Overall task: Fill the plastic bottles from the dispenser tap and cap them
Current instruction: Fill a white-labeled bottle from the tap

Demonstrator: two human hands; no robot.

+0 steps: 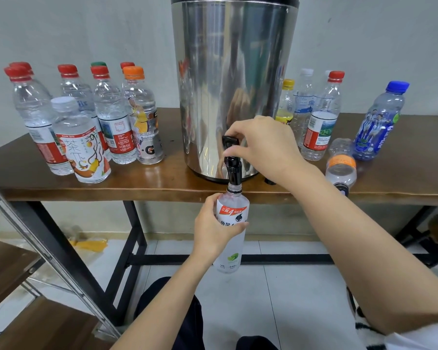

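A tall steel dispenser (234,79) stands on the brown table (162,183), its black tap (233,170) hanging over the front edge. My left hand (211,229) grips an uncapped white-labelled bottle (232,238) upright, with its mouth directly under the tap spout. My right hand (261,145) pinches the tap's black lever (229,141) from the right. Whether water flows is hidden inside the bottle neck.
Several capped bottles (106,117) stand in a group left of the dispenser. Right of it stand more capped bottles (319,117), a blue-capped one (377,122) and a bottle lying on its side (340,162). A metal-framed chair (36,248) is at lower left.
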